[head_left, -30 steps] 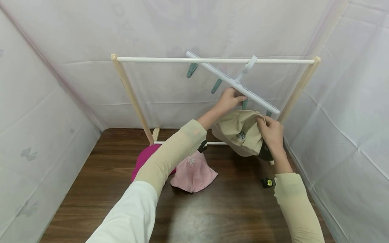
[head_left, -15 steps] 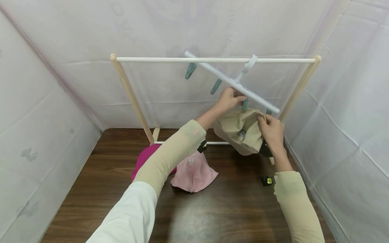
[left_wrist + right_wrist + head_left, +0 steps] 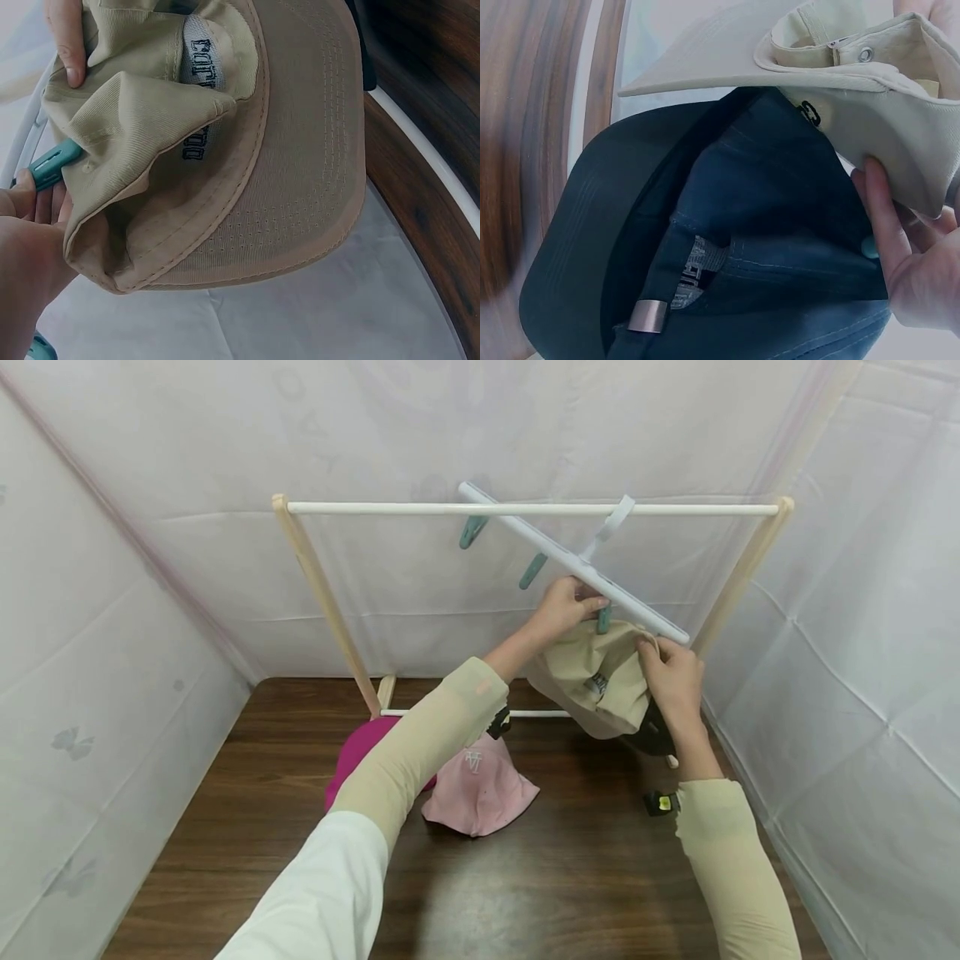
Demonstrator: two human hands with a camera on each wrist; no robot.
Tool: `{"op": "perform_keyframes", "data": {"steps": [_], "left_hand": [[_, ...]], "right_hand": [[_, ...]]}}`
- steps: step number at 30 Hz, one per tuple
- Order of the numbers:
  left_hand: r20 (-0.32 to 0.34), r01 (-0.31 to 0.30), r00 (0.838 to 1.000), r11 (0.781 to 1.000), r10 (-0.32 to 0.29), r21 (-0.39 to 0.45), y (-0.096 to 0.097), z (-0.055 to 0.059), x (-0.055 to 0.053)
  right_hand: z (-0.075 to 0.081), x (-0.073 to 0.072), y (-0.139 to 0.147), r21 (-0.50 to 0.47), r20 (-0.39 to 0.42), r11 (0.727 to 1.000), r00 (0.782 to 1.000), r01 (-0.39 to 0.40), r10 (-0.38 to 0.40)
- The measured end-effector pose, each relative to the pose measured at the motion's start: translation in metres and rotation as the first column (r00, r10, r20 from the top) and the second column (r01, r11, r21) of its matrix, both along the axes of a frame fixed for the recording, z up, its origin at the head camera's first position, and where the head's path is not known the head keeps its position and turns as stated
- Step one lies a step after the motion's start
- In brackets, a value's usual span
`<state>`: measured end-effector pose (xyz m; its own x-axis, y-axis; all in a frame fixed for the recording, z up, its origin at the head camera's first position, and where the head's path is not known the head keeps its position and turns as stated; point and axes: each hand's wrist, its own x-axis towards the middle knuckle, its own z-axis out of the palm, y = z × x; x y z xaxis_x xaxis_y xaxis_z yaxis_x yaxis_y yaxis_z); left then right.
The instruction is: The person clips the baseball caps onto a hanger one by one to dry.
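Observation:
A beige baseball cap (image 3: 600, 672) hangs under the right half of a white clip hanger (image 3: 551, 547), which slants across the rack's top rail. My left hand (image 3: 564, 607) pinches a teal clip (image 3: 54, 165) whose tip overlaps the cap's edge in the left wrist view. With thumb and fingers, my right hand (image 3: 672, 683) holds the cap's edge on its right side. A dark navy cap (image 3: 780, 210) hangs close beside the beige one at the hanger's right end. Most of it is hidden behind my right hand and the beige cap in the head view.
The rack has wooden side posts (image 3: 318, 589) and a white top rail (image 3: 375, 508). Two teal clips hang from the hanger's left half, one clip (image 3: 533, 571) nearer its middle. A pink cap (image 3: 480, 789) and a magenta cap (image 3: 356, 756) lie on the wooden table (image 3: 247, 827).
The beige cap has risen slightly toward the hanger, with my right hand moving up a little. My left hand stays at the clip. The hanger has barely shifted.

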<state>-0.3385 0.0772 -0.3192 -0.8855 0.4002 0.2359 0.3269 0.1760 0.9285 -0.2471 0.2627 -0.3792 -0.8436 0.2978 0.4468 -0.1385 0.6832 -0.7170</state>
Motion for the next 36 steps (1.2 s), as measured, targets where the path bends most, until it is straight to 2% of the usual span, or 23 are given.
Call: {"op": "perform_keyframes", "data": {"steps": [16, 20, 27, 36], "left_hand": [[0.001, 0.005, 1.000, 0.999, -0.005, 0.044, 0.0004, -0.0021, 0.0015], [-0.026, 0.009, 1.000, 0.999, -0.007, 0.047, -0.0008, -0.0034, 0.0020], [-0.095, -0.013, 0.995, 1.000, 0.012, -0.016, -0.0051, -0.0053, 0.0004], [-0.087, -0.020, 0.996, 0.998, 0.014, -0.067, -0.0045, -0.0077, -0.0001]], "right_hand": [[-0.0023, 0.0006, -0.0023, -0.002, -0.020, 1.000, 1.000, -0.003, 0.003], [-0.0015, 0.0013, -0.0026, 0.000, -0.016, 1.000, 1.000, -0.007, 0.007], [-0.0014, 0.0008, -0.0032, -0.001, -0.001, 1.000, 1.000, -0.011, 0.011], [-0.0068, -0.0006, -0.0019, -0.004, -0.003, 1.000, 1.000, -0.029, 0.029]]}}
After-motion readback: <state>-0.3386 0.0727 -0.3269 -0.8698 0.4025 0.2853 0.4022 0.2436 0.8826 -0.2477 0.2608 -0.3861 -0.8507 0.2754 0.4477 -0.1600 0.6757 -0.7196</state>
